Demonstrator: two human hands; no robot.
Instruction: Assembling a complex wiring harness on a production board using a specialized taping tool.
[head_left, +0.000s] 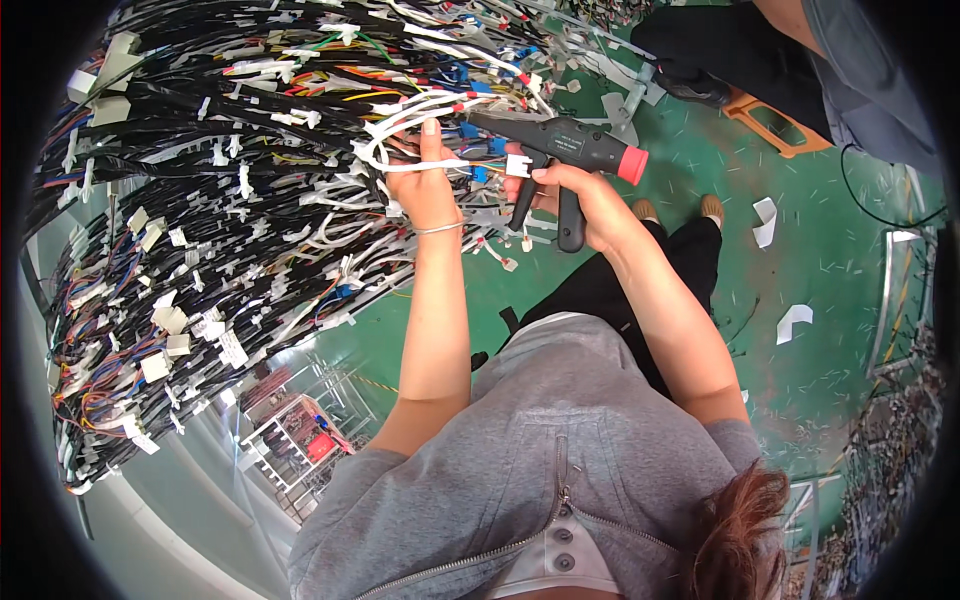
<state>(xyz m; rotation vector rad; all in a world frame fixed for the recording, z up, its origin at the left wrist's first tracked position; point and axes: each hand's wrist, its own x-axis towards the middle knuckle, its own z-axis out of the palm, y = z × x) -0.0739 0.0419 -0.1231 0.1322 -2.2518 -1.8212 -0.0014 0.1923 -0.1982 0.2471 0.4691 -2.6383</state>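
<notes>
My right hand (pixel 598 208) is closed round the grip and trigger of a black cable tie gun (pixel 570 140) with a red knob at its rear. Its nose points left into the wires. By my right thumb is a small white connector (pixel 518 166); whether the thumb touches it I cannot tell. My left hand (pixel 424 188) is closed on a bundle of white wires (pixel 395 132), which loops over the fingers beside the gun's nose. Some of its fingers are hidden behind the wires. Black-sleeved wire harnesses (pixel 290 165) with white ties and plugs lie under and around both hands.
The harness pile fills the left side, with paper tags (pixel 172 320) hanging from it. Another person's grey sleeve (pixel 880 60) is at the upper right, near an orange frame (pixel 775 125). Paper scraps (pixel 793 323) and tie clippings litter the green floor (pixel 740 270).
</notes>
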